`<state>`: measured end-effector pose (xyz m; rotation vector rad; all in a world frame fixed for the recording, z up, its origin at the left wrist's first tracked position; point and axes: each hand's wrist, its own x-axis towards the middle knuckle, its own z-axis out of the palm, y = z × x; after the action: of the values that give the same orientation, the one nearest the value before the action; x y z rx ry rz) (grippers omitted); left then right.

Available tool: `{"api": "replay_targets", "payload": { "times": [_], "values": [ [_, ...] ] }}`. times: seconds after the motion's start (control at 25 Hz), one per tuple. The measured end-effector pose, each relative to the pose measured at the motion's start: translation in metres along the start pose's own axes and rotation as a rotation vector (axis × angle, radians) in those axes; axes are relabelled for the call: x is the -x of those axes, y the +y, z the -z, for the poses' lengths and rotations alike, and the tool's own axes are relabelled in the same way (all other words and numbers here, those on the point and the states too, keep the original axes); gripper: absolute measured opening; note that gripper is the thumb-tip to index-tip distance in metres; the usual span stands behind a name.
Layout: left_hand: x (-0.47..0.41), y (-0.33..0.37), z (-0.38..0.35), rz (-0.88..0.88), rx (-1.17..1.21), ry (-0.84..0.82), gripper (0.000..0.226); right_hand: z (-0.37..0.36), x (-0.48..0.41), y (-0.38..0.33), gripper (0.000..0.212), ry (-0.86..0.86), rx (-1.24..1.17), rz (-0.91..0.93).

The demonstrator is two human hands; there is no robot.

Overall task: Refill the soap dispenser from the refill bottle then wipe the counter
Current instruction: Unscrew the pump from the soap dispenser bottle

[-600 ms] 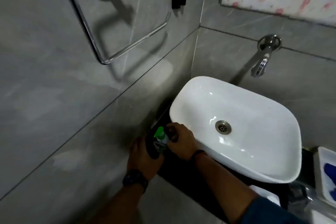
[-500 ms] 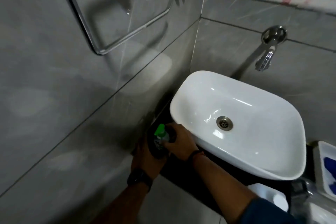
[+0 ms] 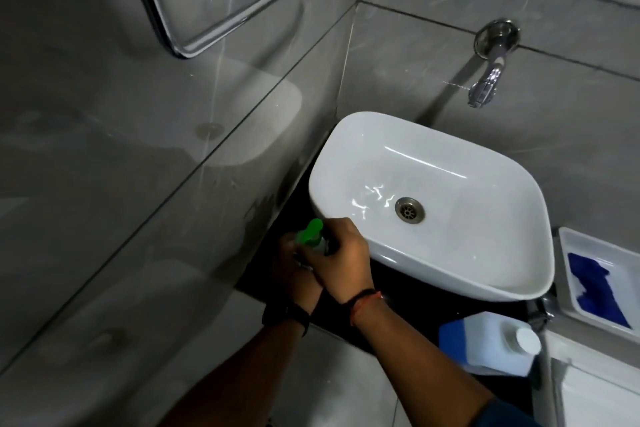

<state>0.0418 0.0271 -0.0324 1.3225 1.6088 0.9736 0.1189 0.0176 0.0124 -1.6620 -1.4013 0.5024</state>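
Observation:
The soap dispenser [image 3: 313,235] has a green pump head and stands on the black counter [image 3: 398,302], squeezed between the grey wall and the white basin. My left hand [image 3: 294,270] wraps its body from the left, which is mostly hidden. My right hand [image 3: 341,262] closes around its neck just under the green pump. The refill bottle [image 3: 485,343], translucent with blue liquid and a white cap, stands on the counter's front right, apart from both hands.
The white basin [image 3: 450,263] fills most of the counter, with a chrome wall tap [image 3: 485,83] above it. A white tray [image 3: 568,284] holding a blue cloth [image 3: 594,288] sits at the right. A chrome-framed mirror [image 3: 183,45] hangs on the left wall.
The view has tilted down, so the refill bottle now shows. My right hand has shifted further over the dispenser's neck; both hands stay on the dispenser.

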Motion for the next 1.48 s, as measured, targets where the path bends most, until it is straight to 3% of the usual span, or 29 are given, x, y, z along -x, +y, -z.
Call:
{"api": "replay_targets", "payload": {
  "times": [0.08, 0.16, 0.32, 0.4, 0.52, 0.6, 0.8, 0.92, 1.2, 1.48],
  "values": [
    [0.004, 0.004, 0.0, -0.067, -0.073, -0.017, 0.022, 0.009, 0.002, -0.003, 0.016, 0.041, -0.021, 0.011],
    [0.01, 0.014, 0.002, -0.123, -0.132, -0.029, 0.018, 0.02, 0.002, -0.003, 0.019, 0.03, -0.043, 0.045],
    [0.019, 0.013, 0.0, -0.243, -0.232, 0.046, 0.039, 0.04, 0.0, 0.003, 0.012, -0.139, -0.08, 0.089],
    [0.024, 0.012, -0.002, -0.287, -0.262, 0.065, 0.044, 0.048, 0.004, 0.003, 0.024, -0.137, -0.168, 0.05],
    [0.027, 0.023, -0.001, -0.135, -0.191, -0.017, 0.05, 0.053, 0.008, -0.001, 0.033, 0.017, -0.208, -0.013],
    [0.029, 0.029, -0.002, -0.174, -0.25, -0.017, 0.051, 0.055, 0.008, -0.002, 0.032, 0.084, -0.232, -0.034],
    [0.032, 0.036, -0.004, -0.228, -0.307, 0.009, 0.056, 0.06, 0.019, -0.005, 0.057, 0.056, -0.325, -0.028],
    [0.039, 0.041, -0.002, -0.283, -0.286, 0.008, 0.05, 0.057, 0.02, -0.005, 0.05, 0.143, -0.345, -0.082],
    [0.041, 0.036, 0.0, -0.27, -0.308, 0.01, 0.048, 0.057, 0.029, -0.011, 0.054, 0.17, -0.412, -0.053],
    [0.047, 0.04, -0.005, -0.291, -0.295, 0.034, 0.058, 0.06, 0.031, -0.011, 0.07, 0.197, -0.448, -0.116]
  ]
}}
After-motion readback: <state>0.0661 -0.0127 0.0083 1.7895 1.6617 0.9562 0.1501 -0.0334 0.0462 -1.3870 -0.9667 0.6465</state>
